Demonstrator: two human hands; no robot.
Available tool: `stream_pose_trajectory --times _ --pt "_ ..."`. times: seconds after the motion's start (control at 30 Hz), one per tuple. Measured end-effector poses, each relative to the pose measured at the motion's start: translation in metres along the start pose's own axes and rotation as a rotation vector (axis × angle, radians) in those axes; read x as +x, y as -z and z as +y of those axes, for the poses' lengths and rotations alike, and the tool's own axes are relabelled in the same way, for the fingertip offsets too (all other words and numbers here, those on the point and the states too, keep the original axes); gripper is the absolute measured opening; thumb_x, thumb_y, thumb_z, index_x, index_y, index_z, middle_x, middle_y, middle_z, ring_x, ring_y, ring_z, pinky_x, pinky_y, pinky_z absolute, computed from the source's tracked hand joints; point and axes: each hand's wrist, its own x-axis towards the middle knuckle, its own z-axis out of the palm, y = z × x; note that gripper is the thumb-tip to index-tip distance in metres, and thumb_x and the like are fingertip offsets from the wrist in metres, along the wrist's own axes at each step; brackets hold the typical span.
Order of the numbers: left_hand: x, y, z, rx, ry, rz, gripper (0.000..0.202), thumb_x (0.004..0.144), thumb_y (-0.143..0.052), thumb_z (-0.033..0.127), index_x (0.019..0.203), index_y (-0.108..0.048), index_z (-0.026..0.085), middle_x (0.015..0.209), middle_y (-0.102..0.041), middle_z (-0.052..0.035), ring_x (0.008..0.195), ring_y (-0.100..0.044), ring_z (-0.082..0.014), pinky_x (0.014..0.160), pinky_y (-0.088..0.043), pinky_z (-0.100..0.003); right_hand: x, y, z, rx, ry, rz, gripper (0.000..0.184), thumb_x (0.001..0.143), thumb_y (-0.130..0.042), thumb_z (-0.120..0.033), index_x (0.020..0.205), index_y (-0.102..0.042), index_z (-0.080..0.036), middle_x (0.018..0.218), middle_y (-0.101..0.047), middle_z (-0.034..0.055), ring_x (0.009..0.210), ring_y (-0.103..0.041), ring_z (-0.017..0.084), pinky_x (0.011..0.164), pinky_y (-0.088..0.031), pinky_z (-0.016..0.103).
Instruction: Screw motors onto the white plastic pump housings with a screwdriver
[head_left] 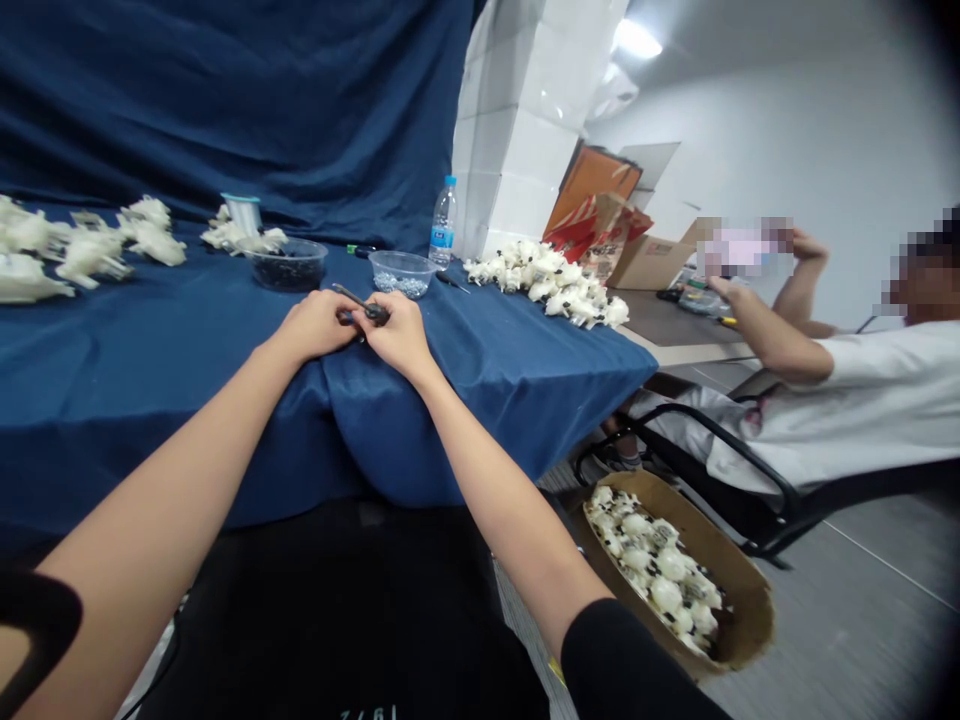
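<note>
Both hands meet above the front part of the blue cloth-covered table. My right hand (397, 335) is closed around a screwdriver (375, 313) with a dark handle, its thin shaft slanting up and left. My left hand (319, 322) is closed beside it, fingertips pinched near a small dark piece (346, 317) too small to name. Just behind the hands stand a clear bowl of small black parts (289, 268) and a clear bowl of small silvery screws (401, 275). A second screwdriver (452, 283) lies right of the screw bowl.
Whitish plastic assemblies lie at the left (90, 245) and in a heap at the right (551, 280). A water bottle (443, 225) and a spool (242, 213) stand behind. A cardboard box (739, 640) of similar pieces sits on the floor. Another person (847, 390) sits at the right.
</note>
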Motion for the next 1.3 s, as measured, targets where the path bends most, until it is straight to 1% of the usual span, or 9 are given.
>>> stream_pose_trajectory --times 0.1,0.23,0.37,0.5,0.63,0.77,0.9,1.13,1.3 --pt "0.001 0.002 0.002 0.069 0.007 -0.013 0.023 0.097 -0.07 0.036 0.108 -0.072 0.016 0.11 -0.075 -0.0059 0.101 -0.072 -0.0243 0.092 -0.058 -0.046 0.008 -0.005 0.008 0.029 -0.014 -0.011 0.023 0.1 -0.065 -0.033 0.087 -0.064 -0.015 0.085 -0.065 0.0004 0.08 -0.064 0.016 0.078 -0.055 0.033" --pt "0.002 0.005 0.004 0.133 0.067 0.01 0.024 0.098 -0.069 0.037 0.113 -0.07 0.017 0.113 -0.073 -0.0063 0.103 -0.071 -0.0248 0.092 -0.059 -0.046 0.029 -0.009 0.017 0.044 -0.01 -0.087 0.022 0.101 -0.065 -0.035 0.098 -0.067 -0.013 0.091 -0.068 0.0018 0.079 -0.067 0.015 0.074 -0.058 0.032" --pt "0.003 0.005 0.002 0.147 0.139 0.02 0.028 0.099 -0.068 0.038 0.118 -0.069 0.018 0.116 -0.072 -0.0075 0.105 -0.071 -0.0251 0.092 -0.059 -0.046 0.043 -0.011 0.019 0.018 -0.02 -0.119 0.023 0.1 -0.066 -0.035 0.104 -0.067 -0.013 0.098 -0.07 0.0036 0.083 -0.069 0.016 0.077 -0.06 0.034" --pt "0.004 0.004 -0.001 0.112 0.148 0.004 0.028 0.099 -0.068 0.04 0.116 -0.07 0.019 0.117 -0.072 -0.0073 0.106 -0.071 -0.0251 0.092 -0.059 -0.045 0.04 -0.01 0.019 -0.026 -0.04 -0.076 0.022 0.1 -0.067 -0.034 0.11 -0.068 -0.014 0.111 -0.07 0.0067 0.1 -0.069 0.021 0.09 -0.059 0.042" --pt "0.004 0.002 -0.003 0.065 0.114 -0.015 0.027 0.098 -0.068 0.041 0.113 -0.071 0.019 0.116 -0.073 -0.0071 0.107 -0.071 -0.025 0.095 -0.058 -0.046 0.033 -0.007 0.021 -0.031 -0.091 -0.02 0.023 0.1 -0.067 -0.034 0.112 -0.068 -0.014 0.116 -0.069 0.0077 0.107 -0.067 0.023 0.095 -0.057 0.046" --pt "0.004 0.002 -0.004 0.025 0.083 -0.027 0.026 0.098 -0.068 0.041 0.112 -0.071 0.019 0.116 -0.074 -0.007 0.107 -0.071 -0.0251 0.095 -0.057 -0.046 0.032 -0.005 0.026 0.011 -0.154 0.036 0.024 0.101 -0.065 -0.035 0.113 -0.067 -0.014 0.114 -0.069 0.0076 0.104 -0.068 0.022 0.092 -0.058 0.044" --pt "0.006 0.002 -0.006 -0.004 0.068 -0.032 0.025 0.098 -0.068 0.04 0.112 -0.071 0.018 0.117 -0.073 -0.007 0.107 -0.071 -0.025 0.095 -0.058 -0.046 0.033 -0.007 0.03 0.095 -0.176 0.041 0.025 0.101 -0.065 -0.035 0.113 -0.067 -0.014 0.11 -0.07 0.0066 0.095 -0.07 0.02 0.086 -0.06 0.04" --pt "0.006 0.003 -0.007 -0.043 0.065 -0.045 0.025 0.098 -0.069 0.04 0.111 -0.072 0.018 0.115 -0.074 -0.0068 0.104 -0.071 -0.0243 0.094 -0.058 -0.045 0.035 -0.014 0.038 0.203 -0.247 0.107 0.026 0.101 -0.064 -0.036 0.115 -0.067 -0.014 0.112 -0.07 0.0072 0.096 -0.07 0.02 0.086 -0.06 0.04" --pt "0.007 0.004 -0.009 -0.071 0.079 -0.041 0.028 0.099 -0.067 0.043 0.112 -0.072 0.018 0.116 -0.074 -0.007 0.105 -0.071 -0.0248 0.094 -0.058 -0.045 0.036 -0.017 0.042 0.26 -0.277 0.136 0.026 0.101 -0.065 -0.036 0.116 -0.067 -0.014 0.113 -0.07 0.0074 0.097 -0.07 0.02 0.086 -0.061 0.04"
